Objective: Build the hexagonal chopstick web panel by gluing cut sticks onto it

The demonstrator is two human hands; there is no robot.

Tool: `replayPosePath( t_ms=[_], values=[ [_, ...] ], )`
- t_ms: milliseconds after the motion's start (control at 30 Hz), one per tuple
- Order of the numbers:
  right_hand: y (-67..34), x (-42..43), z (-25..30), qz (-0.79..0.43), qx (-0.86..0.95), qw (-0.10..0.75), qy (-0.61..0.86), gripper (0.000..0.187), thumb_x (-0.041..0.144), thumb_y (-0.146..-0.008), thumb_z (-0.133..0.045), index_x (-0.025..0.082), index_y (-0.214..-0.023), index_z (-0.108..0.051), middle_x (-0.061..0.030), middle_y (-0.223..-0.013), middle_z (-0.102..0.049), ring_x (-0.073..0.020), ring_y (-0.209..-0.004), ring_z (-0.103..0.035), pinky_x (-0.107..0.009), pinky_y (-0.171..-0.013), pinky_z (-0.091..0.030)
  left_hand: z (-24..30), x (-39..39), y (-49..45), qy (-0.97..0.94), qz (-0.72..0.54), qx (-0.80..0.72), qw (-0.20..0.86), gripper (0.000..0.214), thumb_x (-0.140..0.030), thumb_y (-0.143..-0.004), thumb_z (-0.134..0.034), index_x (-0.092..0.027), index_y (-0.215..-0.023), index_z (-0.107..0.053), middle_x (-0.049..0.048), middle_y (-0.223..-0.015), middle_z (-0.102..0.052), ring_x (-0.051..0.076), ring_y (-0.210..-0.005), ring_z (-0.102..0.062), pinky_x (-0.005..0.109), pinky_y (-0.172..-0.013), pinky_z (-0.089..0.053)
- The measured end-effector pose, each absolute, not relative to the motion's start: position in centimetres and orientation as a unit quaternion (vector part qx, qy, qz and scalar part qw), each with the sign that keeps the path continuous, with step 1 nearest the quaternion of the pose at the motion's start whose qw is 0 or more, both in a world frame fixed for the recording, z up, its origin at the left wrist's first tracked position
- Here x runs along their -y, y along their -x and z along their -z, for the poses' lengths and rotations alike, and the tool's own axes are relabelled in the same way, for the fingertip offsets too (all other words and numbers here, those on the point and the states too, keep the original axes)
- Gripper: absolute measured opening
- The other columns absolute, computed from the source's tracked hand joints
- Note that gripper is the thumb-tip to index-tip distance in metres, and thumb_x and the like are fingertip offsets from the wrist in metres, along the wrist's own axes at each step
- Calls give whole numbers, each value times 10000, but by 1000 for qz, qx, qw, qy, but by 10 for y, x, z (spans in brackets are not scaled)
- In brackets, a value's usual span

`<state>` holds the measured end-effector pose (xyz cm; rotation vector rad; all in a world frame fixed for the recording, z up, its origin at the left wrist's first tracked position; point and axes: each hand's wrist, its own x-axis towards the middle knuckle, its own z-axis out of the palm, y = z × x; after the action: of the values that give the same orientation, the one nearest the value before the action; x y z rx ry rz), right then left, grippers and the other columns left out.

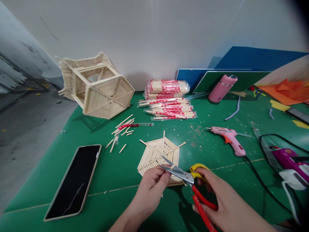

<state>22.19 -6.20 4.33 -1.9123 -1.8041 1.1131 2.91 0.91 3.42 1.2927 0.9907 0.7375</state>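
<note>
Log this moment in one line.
left hand: pinching a stick | right hand: holding scissors, open at the stick | beneath scissors: six-sided stick panel | right side: glue gun lying on table

Right hand [220,195] holding open scissors [187,177], left hand [154,183] pinching stick [172,166], hexagonal wooden panel [154,154] on green table [118,167]

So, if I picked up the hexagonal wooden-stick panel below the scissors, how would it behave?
The hexagonal wooden-stick panel would probably feel light, being flat and built of thin sticks. It should stay fairly stiff, since crossing spokes brace the rows. The narrow spoke ends jutting past its edge might catch or snap if bumped.
</note>
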Motion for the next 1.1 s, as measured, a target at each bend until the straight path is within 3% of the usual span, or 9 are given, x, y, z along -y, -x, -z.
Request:
replayPosePath(
  t_ms=[200, 333, 500, 700, 900, 1100],
  values=[
    [-214, 60, -54, -416, 607, 92, 671, 374, 348, -659, -599, 210, -971, -448, -17, -799, -592, -149, -656, -554, -240, -574, -439, -36, -3, -28, -670, -329, -398, 534, 209, -160, -803, -434, -156, -736, -632, 34, -741, -624, 137, -718, -572, 205, -687, -430],
    [-211, 63, -50, -408, 597, 83, 686, 439, 341, -610, -620, 201, -982, -436, -51, -849, -596, -168, -681, -565, -251, -578, -431, -33, 3, -27, -748, -361, -337, 443, 215, -101, -803, -410, -155, -763, -614, 35, -721, -626, 124, -681, -581, 189, -647, -442],
    [-212, 66, -38, -380, 610, 89, 690, 452, 205, -554, -584, 196, -982, -441, -91, -938, -605, -210, -784, -572, -280, -653, -432, -33, 6, -25, -794, -389, -309, 350, 201, -52, -762, -406, -163, -766, -573, 31, -687, -607, 127, -642, -568, 198, -602, -441],
    [-212, 68, -29, -389, 603, 89, 691, 469, 207, -564, -545, 163, -1014, -419, -125, -939, -622, -227, -786, -593, -289, -649, -442, -28, 7, -24, -805, -402, -300, 317, 212, -40, -750, -419, -180, -845, -548, 26, -747, -605, 129, -670, -562, 211, -613, -440],
    [-206, 65, -29, -399, 593, 129, 687, 455, 168, -546, -540, 180, -983, -412, -91, -918, -623, -193, -763, -590, -259, -655, -446, -24, 9, -30, -782, -424, -337, 307, 213, -44, -771, -419, -187, -870, -541, 16, -793, -616, 106, -715, -581, 173, -642, -449],
    [-205, 63, -38, -409, 601, 143, 672, 343, 243, -645, -550, 202, -955, -406, -48, -835, -610, -173, -718, -577, -254, -625, -436, -27, 8, -28, -778, -414, -335, 332, 221, -53, -780, -409, -181, -815, -585, 27, -782, -636, 121, -724, -590, 193, -657, -453]
  ],
)
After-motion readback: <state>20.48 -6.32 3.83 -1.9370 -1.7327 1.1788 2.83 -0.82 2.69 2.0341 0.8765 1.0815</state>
